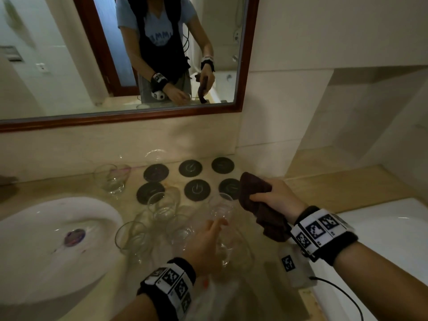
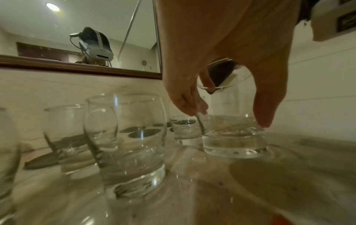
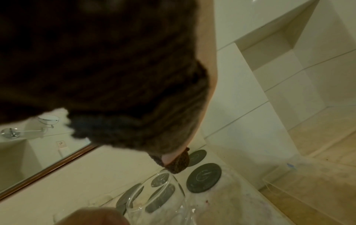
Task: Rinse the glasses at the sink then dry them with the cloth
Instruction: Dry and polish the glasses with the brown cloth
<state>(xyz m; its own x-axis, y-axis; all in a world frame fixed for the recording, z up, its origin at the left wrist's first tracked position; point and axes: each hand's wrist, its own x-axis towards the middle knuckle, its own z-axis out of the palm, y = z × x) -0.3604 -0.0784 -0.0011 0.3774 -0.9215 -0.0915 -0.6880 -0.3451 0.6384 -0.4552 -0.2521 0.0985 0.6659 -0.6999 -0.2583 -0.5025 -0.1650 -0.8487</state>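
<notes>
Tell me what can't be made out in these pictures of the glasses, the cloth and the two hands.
- Right hand grip: in the right wrist view the brown cloth covers all but one fingertip.
- Held glass: in the head view, blurred and half behind the left hand; wet or dry is unclear.
- Tap: cut off beyond the sink, left edge, head view.
</notes>
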